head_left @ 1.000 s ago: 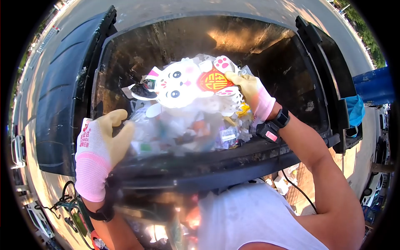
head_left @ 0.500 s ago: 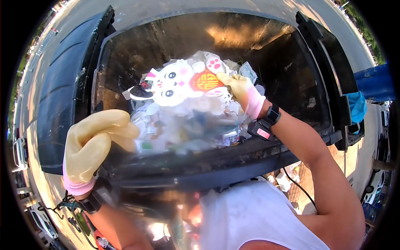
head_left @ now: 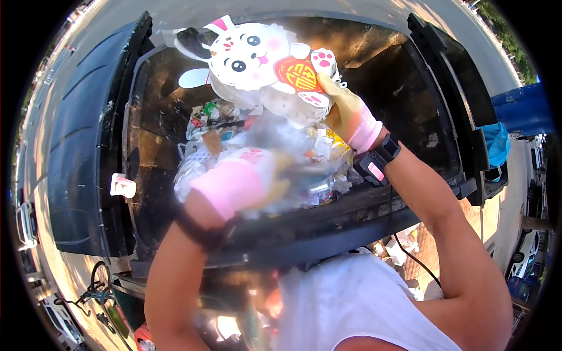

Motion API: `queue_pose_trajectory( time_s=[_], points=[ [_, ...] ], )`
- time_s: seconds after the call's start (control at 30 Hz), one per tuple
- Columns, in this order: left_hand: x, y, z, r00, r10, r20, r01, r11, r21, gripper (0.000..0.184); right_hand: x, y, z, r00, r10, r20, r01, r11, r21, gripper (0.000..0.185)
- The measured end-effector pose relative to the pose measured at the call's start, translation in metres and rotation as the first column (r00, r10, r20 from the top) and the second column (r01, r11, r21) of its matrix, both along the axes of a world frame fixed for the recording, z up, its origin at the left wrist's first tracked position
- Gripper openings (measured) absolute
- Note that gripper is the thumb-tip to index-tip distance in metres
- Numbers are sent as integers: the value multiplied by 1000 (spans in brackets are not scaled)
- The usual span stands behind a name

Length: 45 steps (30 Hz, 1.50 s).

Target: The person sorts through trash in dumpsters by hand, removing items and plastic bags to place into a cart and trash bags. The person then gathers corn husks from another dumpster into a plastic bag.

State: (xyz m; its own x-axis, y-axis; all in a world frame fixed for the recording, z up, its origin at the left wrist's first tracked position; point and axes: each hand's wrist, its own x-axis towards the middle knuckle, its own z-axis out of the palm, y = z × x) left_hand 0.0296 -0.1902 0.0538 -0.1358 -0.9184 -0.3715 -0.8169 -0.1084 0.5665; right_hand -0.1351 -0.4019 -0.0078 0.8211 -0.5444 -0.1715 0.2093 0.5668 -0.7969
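Observation:
My right hand (head_left: pixel 345 114), in a cream glove with a pink cuff, grips a white cartoon rabbit cutout (head_left: pixel 257 67) by its lower right edge. The cutout has pink ears and a red and gold emblem, and is raised over the far part of a black waste bin (head_left: pixel 293 231). Whitish translucent material hangs from its underside. My left hand (head_left: pixel 266 178), gloved alike, is smeared by motion over the loose rubbish (head_left: pixel 219 126) inside the bin. Its fingers are too blurred to read.
A white and pink cup (head_left: pixel 123 186) shows at the bin's left side; I cannot tell whether it rests there. Opened lids flank the bin, left (head_left: pixel 82 140) and right (head_left: pixel 453 76). A blue bag (head_left: pixel 494 143) hangs at the right. A bicycle (head_left: pixel 96 289) stands lower left.
My right hand has lifted the rabbit cutout up and away from the rubbish. My left hand has swung from the bin's left side to over the rubbish. The cup has appeared at the left.

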Motion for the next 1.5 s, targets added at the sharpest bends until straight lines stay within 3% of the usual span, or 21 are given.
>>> queue_pose_trajectory(
  time_s=[0.03,0.1,0.13,0.2,0.23,0.33,0.37,0.5,0.6,0.63,0.73,0.83,1.03,1.2,1.27,1.33,1.37,1.4,1.43,1.47,1.5],
  points=[
    [-2,-9,-5,999,-23,-23,23,1000,-16,41,-3,-5,2,986,-90,-143,75,991,-109,43],
    [-3,-26,-7,995,-97,-34,92,987,-131,38,-15,-4,15,954,-239,-180,200,957,-210,27],
    [-9,-32,9,994,-96,-55,87,985,-151,34,-24,-5,12,915,-359,-184,248,860,-446,29],
    [-14,-37,38,963,-129,-235,16,903,-429,32,-42,-3,18,820,-478,-315,244,790,-563,31],
    [-21,-39,44,993,15,-118,-79,828,-555,31,-51,-4,22,806,-474,-355,205,785,-584,31],
    [-26,-59,45,948,155,278,114,649,-752,82,-70,6,47,821,-439,-366,176,803,-570,33],
    [-23,-67,29,922,113,370,184,714,-675,105,-73,7,53,831,-419,-365,158,808,-568,34],
    [-35,-93,-5,952,127,280,110,710,-696,90,-82,2,54,836,-433,-337,70,693,-717,30],
    [-42,-106,-15,948,156,277,90,704,-704,87,-84,-2,67,823,-426,-375,122,778,-616,28],
    [-45,-108,-14,951,174,257,81,660,-747,67,-85,-4,68,832,-422,-360,144,791,-595,26],
    [-41,-111,-15,916,207,344,172,572,-802,37,-87,-11,70,811,-456,-366,194,800,-568,27],
    [-24,-111,-25,971,82,223,133,588,-798,14,-92,-22,57,806,-434,-401,111,777,-619,38],
    [-20,-105,-13,995,97,-25,-81,634,-769,8,-89,-42,46,779,-333,-532,-34,824,-565,42],
    [-19,-102,-18,960,134,-245,-274,624,-732,11,-89,-36,49,933,-203,-296,47,887,-460,36],
    [-19,-100,-17,937,207,-280,-348,598,-722,13,-87,-38,40,928,-197,-316,59,915,-399,35],
    [-19,-95,-7,713,409,-570,-674,624,-396,17,-77,-38,35,968,-161,-194,125,975,-186,52],
    [-18,-93,-2,553,511,-658,-780,596,-193,19,-79,-34,36,959,-198,-203,127,941,-315,62],
    [-4,-93,-22,563,447,-695,-779,568,-265,25,-79,-28,41,950,-235,-206,125,889,-440,73],
    [3,-91,-26,469,417,-779,-793,587,-164,27,-75,-21,52,960,-234,-153,94,785,-613,76],
    [9,-90,-30,364,387,-847,-791,608,-62,30,-68,-21,48,967,-201,-156,71,804,-590,75],
    [18,-91,-44,436,291,-852,-729,670,-144,33,-65,-21,31,985,-153,-79,77,803,-592,75]
  ],
)
